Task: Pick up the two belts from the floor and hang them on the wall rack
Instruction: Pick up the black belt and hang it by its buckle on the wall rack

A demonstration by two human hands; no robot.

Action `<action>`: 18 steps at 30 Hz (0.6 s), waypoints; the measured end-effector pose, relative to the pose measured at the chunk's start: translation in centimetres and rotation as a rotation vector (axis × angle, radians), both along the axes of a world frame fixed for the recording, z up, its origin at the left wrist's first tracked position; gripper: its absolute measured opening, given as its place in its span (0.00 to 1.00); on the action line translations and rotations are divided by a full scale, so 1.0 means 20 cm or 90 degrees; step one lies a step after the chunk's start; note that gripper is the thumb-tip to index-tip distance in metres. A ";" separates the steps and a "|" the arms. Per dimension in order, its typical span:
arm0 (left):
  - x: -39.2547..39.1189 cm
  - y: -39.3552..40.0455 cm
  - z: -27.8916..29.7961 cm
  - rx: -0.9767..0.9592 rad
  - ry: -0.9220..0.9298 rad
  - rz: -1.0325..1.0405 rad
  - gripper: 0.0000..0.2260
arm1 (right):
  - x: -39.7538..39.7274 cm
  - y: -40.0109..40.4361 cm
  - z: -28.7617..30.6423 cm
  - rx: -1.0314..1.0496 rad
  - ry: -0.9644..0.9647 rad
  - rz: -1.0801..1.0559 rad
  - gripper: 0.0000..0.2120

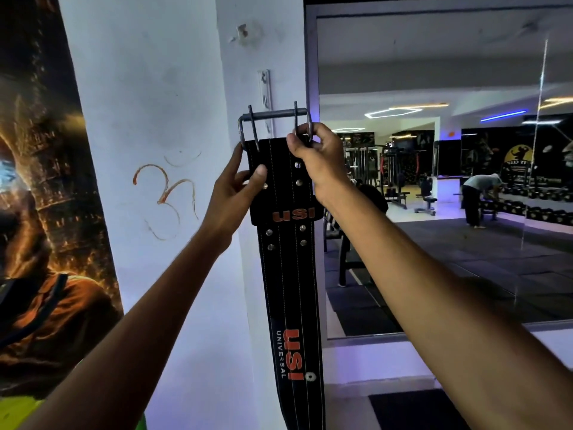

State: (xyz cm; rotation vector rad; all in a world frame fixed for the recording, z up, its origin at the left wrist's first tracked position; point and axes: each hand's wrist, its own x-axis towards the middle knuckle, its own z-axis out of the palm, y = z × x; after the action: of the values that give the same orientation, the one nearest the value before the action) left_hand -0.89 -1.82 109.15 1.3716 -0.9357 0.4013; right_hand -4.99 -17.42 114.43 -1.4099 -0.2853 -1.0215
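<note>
A black leather lifting belt (288,274) with orange "USI" lettering hangs straight down in front of a white pillar. Its double-prong metal buckle (274,119) is at the top, held up against the narrow white wall rack (266,94) on the pillar's corner. My left hand (238,187) pinches the belt's left edge just under the buckle. My right hand (319,156) grips the buckle's right side. The belt's lower end runs out of the frame at the bottom. Only this one belt is in view.
A dark poster (46,212) covers the wall at the left. An orange symbol (167,197) is drawn on the pillar. A large mirror (449,181) at the right reflects gym machines and a bending person (480,197).
</note>
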 end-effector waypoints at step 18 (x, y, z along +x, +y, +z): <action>-0.04 0.02 -1.31 0.295 0.225 -0.070 0.07 | -0.05 -0.05 -0.09 0.073 0.027 0.008 0.06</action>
State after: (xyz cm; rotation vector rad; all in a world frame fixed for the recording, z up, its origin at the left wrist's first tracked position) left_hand -1.68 -1.49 83.00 1.7301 -0.8296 -0.1548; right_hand -5.92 -18.38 112.62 -1.3225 -0.2018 -0.9810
